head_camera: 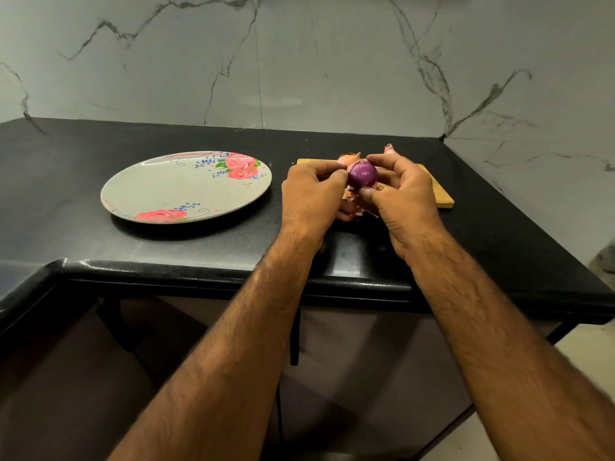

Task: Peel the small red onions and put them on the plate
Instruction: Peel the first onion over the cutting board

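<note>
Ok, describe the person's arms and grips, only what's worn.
Left forearm and right forearm are bare and hairy, no sleeves in view. Left grip and right grip are ungloved; no watch, band or ring shows.

Both hands, left hand (311,191) and right hand (404,194), pinch a peeled purple onion (362,173) over the wooden cutting board (441,194) (skins beneath), floral plate (173,191) left on the black counter (166,247).
</note>
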